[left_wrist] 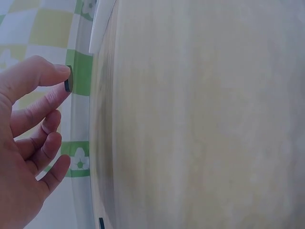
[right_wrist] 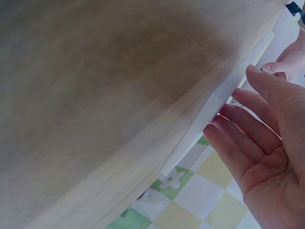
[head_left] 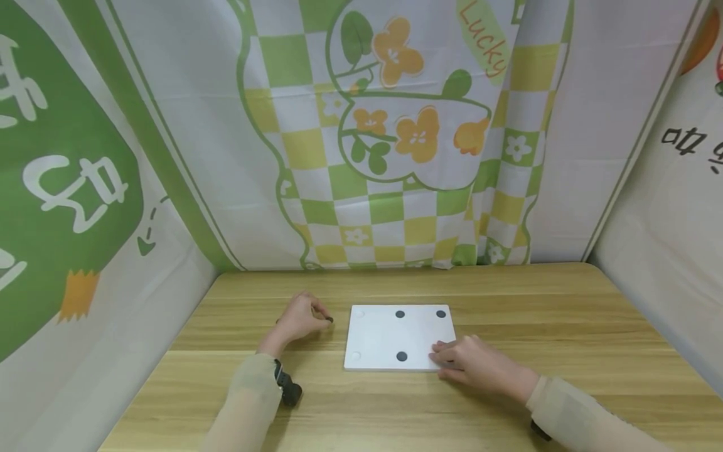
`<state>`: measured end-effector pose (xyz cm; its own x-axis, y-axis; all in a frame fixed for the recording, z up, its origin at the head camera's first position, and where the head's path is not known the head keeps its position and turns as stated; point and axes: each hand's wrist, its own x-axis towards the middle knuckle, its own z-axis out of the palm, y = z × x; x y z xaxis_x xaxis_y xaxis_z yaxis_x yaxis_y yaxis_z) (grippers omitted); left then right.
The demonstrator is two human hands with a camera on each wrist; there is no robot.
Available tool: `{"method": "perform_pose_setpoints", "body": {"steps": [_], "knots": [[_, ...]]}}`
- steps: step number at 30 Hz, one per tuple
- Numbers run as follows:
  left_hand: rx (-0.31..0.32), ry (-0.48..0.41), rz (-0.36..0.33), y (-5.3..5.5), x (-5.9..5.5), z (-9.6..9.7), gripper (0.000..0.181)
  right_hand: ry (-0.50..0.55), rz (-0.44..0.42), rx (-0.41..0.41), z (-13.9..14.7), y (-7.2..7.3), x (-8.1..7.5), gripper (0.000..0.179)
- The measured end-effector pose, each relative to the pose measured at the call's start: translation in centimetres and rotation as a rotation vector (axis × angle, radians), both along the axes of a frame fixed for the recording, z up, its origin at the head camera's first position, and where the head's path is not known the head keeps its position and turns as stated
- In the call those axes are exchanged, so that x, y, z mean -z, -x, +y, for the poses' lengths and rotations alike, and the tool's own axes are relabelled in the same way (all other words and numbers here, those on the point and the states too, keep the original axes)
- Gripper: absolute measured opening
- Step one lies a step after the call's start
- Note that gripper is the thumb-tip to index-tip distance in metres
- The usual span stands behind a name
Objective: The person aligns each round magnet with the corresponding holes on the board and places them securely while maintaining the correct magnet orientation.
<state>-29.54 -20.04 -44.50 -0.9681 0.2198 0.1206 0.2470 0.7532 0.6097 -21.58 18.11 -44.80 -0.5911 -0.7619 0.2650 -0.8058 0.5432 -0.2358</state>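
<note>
A white rectangular board (head_left: pixel 375 336) lies flat on the table. Three dark round discs sit on it: one at the back middle (head_left: pixel 400 314), one at the back right (head_left: pixel 440 314) and one at the front middle (head_left: pixel 401 356). On its left side are two pale round spots. To the left of the board, my left hand (head_left: pixel 297 319) pinches a small thin dark disc (left_wrist: pixel 69 78) between thumb and index finger, the other fingers loosely bent. My right hand (head_left: pixel 477 364) rests its fingers on the board's front right corner and covers that part.
The wooden table (head_left: pixel 384 414) runs back to a curtain (head_left: pixel 384 220) with green and yellow checks. Printed cloth walls stand left and right. A dark sliver (left_wrist: pixel 101 223) shows at the bottom of the left wrist view; its kind is unclear.
</note>
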Motion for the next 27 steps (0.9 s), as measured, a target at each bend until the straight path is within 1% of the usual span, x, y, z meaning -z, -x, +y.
{"method": "perform_pose_setpoints", "body": {"steps": [13,20,27], "knots": [[0.002,0.023,-0.006,-0.5,-0.3,0.9,0.011,-0.003,0.005,0.003,0.1,0.1,0.1,0.028],[0.014,0.031,0.012,-0.8,-0.5,1.2,0.011,0.011,0.043,-0.015,0.0,0.0,0.1,0.028],[0.021,0.025,0.000,-1.1,-0.5,1.6,0.011,-0.005,0.003,0.005,-0.1,0.0,0.0,0.029]]}}
